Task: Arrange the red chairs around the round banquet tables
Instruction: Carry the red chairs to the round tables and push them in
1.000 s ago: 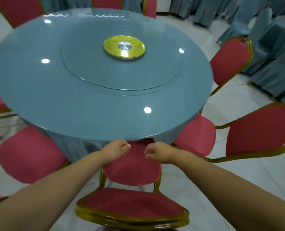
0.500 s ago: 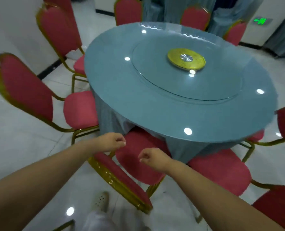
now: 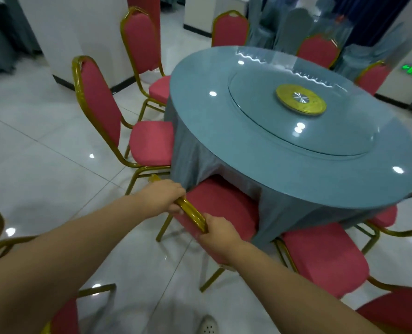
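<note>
Both hands are clamped on the gold metal top rail (image 3: 192,214) of a red padded banquet chair (image 3: 220,208). The left hand (image 3: 162,197) is curled over the rail's far-left end, the right hand (image 3: 216,233) wrapped around its nearer, right end, knuckles up, fingers closed on the tube. That rail runs on a diagonal, from upper left down to lower right, so the right hand sits closer to the body and the left reaches further out. The chair lies straight ahead of the hands, its seat already tucked partly beneath the draped grey-blue cloth of the round glass-topped banquet table (image 3: 296,165). To the left stands a neighbouring red chair with a gold frame (image 3: 99,102), well apart from the held one; another red seat (image 3: 325,256) is just beside it on the right. The gap looks uneven, so I'd judge the next nudge wants to go leftward along the table's edge, swinging the left end round to face the golden turntable hub (image 3: 301,99).
</note>
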A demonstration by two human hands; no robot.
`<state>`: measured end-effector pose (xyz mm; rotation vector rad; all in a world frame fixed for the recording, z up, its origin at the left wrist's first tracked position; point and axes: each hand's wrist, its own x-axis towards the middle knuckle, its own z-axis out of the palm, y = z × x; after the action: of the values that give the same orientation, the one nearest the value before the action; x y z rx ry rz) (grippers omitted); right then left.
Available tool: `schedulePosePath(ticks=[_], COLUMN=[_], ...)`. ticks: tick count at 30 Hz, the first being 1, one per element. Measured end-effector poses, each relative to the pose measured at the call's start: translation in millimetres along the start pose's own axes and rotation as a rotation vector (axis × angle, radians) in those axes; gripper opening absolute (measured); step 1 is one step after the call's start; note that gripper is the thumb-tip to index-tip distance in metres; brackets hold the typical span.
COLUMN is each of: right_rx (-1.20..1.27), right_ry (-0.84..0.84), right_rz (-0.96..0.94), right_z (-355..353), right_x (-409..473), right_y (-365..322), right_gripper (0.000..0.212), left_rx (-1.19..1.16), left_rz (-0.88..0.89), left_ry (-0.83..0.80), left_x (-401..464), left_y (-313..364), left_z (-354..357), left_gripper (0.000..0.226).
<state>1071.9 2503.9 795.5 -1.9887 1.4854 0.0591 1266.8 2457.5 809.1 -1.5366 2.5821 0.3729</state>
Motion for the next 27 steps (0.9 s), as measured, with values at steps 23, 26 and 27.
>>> schedulePosePath(ticks=[23, 26, 27], right_rx=[-0.158, -0.138, -0.136], right_ry=[-0.070, -0.081, -0.086], right_rz=[-0.019, -0.016, -0.018], right_z=[40.6, 38.5, 37.8], right_x=[-63.9, -55.9, -54.0], right_y=[-39.7, -48.5, -50.3], right_gripper=[0.012, 0.013, 0.013], left_rx=[-0.236, -0.235, -0.239], left_rz=[0.017, 0.000, -0.010], left_ry=[-0.032, -0.019, -0.009], left_x=[-84.3, -81.8, -81.6], left_y=[0.7, -8.0, -9.4], left_z=[45.2, 38.8, 38.6], left_gripper=[0.025, 0.028, 0.028])
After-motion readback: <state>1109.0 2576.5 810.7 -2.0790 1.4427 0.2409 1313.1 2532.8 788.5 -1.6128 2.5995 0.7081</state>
